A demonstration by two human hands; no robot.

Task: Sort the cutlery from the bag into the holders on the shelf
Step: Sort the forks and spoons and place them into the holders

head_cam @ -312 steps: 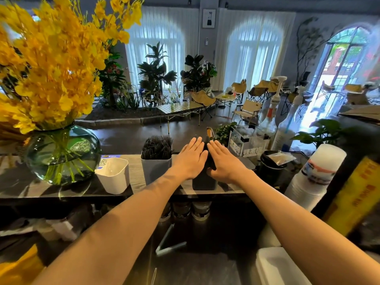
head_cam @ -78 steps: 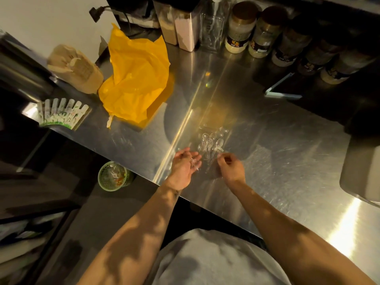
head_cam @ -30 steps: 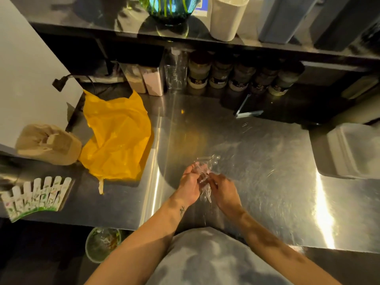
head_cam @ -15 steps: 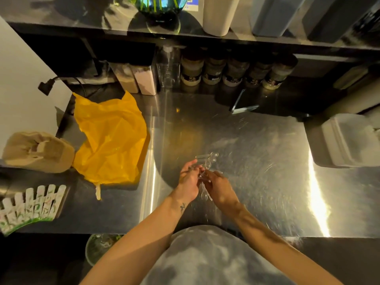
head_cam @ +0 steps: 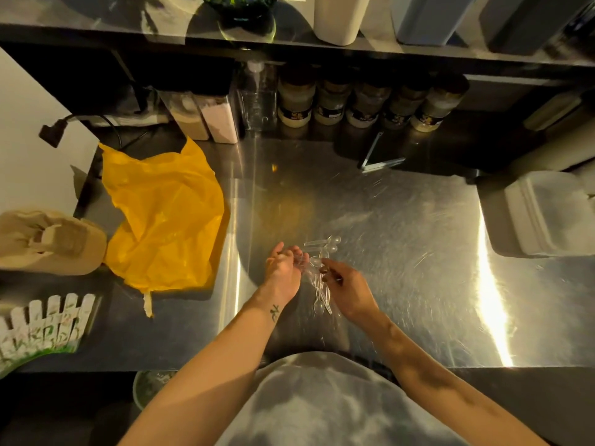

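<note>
head view: left hand curls round the spoons and right hand pinches their stems, just above the counter. best to turn all bowls one way and tighten the bunch before lifting it to a holder on the shelf.

**One head-worn camera, tipped steeply down**

A single wide-angle view sits up on the person's head, looking almost straight down onto the steel counter. Both forearms run in from the bottom edge. The left hand and right hand sit close at centre, clear spoons between them. The shelf skims the top edge, bowed by the lens.
</note>
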